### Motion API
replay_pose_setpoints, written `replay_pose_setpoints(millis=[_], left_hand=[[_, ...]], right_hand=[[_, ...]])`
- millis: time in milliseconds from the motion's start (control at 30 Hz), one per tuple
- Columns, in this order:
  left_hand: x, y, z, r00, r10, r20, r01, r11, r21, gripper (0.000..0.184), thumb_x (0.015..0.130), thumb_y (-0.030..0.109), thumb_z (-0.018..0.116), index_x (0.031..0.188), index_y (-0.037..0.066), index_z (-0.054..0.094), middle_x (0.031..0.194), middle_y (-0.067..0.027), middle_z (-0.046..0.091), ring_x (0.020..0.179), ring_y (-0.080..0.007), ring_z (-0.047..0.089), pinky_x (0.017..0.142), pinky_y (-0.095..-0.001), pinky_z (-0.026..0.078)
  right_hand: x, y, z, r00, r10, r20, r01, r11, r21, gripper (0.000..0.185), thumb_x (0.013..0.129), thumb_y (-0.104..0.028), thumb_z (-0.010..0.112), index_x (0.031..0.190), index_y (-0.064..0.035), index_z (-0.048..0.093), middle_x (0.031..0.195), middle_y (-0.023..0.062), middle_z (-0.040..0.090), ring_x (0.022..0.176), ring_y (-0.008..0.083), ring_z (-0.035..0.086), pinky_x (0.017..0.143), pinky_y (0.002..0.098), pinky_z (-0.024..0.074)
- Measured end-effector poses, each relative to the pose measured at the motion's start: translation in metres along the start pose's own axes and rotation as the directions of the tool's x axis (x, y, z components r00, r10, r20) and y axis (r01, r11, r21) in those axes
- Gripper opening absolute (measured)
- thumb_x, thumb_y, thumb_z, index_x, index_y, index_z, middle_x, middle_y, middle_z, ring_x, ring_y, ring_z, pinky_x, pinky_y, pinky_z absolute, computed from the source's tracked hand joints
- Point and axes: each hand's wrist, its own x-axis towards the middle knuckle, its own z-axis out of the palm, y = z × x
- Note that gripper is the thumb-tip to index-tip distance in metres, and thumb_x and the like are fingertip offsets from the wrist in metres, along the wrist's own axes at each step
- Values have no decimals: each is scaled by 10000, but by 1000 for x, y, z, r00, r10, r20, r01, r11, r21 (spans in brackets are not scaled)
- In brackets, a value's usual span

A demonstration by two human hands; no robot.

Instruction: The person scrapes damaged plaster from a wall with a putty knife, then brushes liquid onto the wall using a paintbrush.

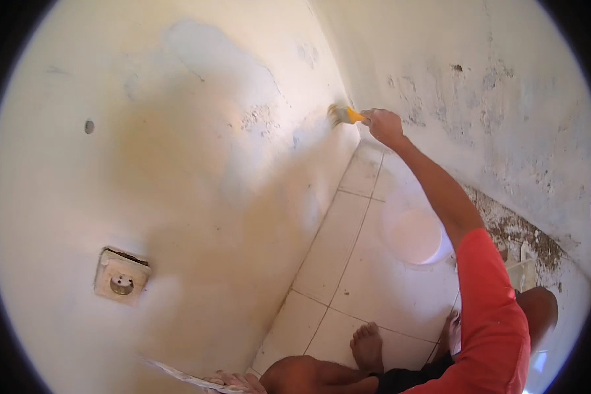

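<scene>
A brush (347, 116) with a yellow handle is in my right hand (384, 126), whose fingers are wrapped round it. Its bristles are against the left wall near the corner where the two walls meet, slightly blurred. At the bottom edge, my left hand (238, 381) is partly in view beside my knee. It grips a thin, flat, whitish-edged tool (189, 379), seen nearly edge-on. The left wall (197, 276) has grey and yellowish patches and rough spots near the brush.
A white round bucket (415, 236) stands on the tiled floor (325, 253) below my right arm. My bare feet are near the bottom. A socket (122, 278) sits in the left wall. The right wall (525, 125) is flaking, with crumbling material along its base.
</scene>
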Motion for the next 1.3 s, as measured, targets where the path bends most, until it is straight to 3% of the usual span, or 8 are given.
replay_pose_setpoints(millis=[133, 300, 367, 700, 767, 867, 1167, 1300], left_hand=[[4, -1, -5, 998, -44, -55, 32, 978, -206, 375, 918, 241, 565, 1182, -23, 534, 1028, -143, 623, 739, -215, 483, 760, -365, 369], [16, -1, -26, 974, -226, -26, 118, 600, -791, 367, 934, 242, 542, 1199, -11, 527, 1055, -140, 621, 761, -214, 490, 782, -370, 370], [21, 1, -29, 929, -131, 345, 176, 979, -103, 366, 956, 252, 508, 1233, 12, 509, 1074, -127, 622, 784, -215, 493, 792, -368, 374], [22, 6, -45, 959, -122, 256, 164, 975, -150, 407, 982, 258, 468, 1321, 35, 440, 1212, -106, 572, 960, -235, 525, 847, -383, 416], [20, 5, -48, 972, -147, -183, 86, 949, -303, 424, 981, 243, 471, 1344, 27, 423, 1267, -114, 550, 1096, -259, 507, 937, -404, 411], [23, 3, -42, 938, -138, 317, 222, 943, -246, 446, 983, 237, 473, 1366, 21, 402, 1332, -113, 517, 1167, -269, 481, 1001, -408, 387], [25, 13, -83, 988, -97, 117, 118, 975, -186, 439, 989, 254, 474, 1362, 29, 418, 1368, -120, 485, 1178, -266, 468, 996, -402, 386], [27, 8, -74, 957, -113, 267, 164, 971, -176, 445, 991, 262, 481, 1368, 36, 413, 1384, -118, 476, 1187, -257, 466, 997, -402, 387]], right_hand=[[-9, -33, 6, 970, 240, -34, -240, 971, 16, 176, 909, -152, 488, 1008, -91, 620, 911, 110, 654, 802, 313, 657, 696, 442, 521], [-101, -108, -48, 943, -331, 12, 324, 930, 173, 288, 889, -204, 560, 1163, -176, 646, 911, 78, 642, 759, 276, 638, 617, 405, 519], [-91, -96, -64, 908, -417, 29, 409, 901, 142, 276, 887, -219, 568, 1147, -197, 658, 911, 59, 645, 760, 267, 641, 618, 396, 520], [106, -49, -167, 919, -307, -248, 259, 943, -209, 241, 915, -203, 550, 1112, -200, 690, 901, 63, 662, 789, 264, 657, 640, 409, 518], [111, -52, -172, 866, -236, -440, 169, 968, -187, 274, 926, -228, 551, 1178, -210, 659, 911, 36, 639, 768, 254, 639, 632, 393, 515], [92, -64, -161, 866, -111, -488, 46, 989, -143, 326, 926, -151, 518, 1227, -214, 627, 899, 62, 606, 752, 280, 624, 630, 406, 509], [47, -25, -128, 920, -361, 153, 390, 881, -266, 381, 860, -72, 557, 1185, -244, 657, 900, 62, 625, 844, 247, 645, 653, 402, 524], [105, -39, -179, 973, -229, -23, 214, 938, -273, 412, 866, -192, 640, 1270, -135, 587, 1016, 104, 653, 868, 266, 653, 700, 377, 524]])
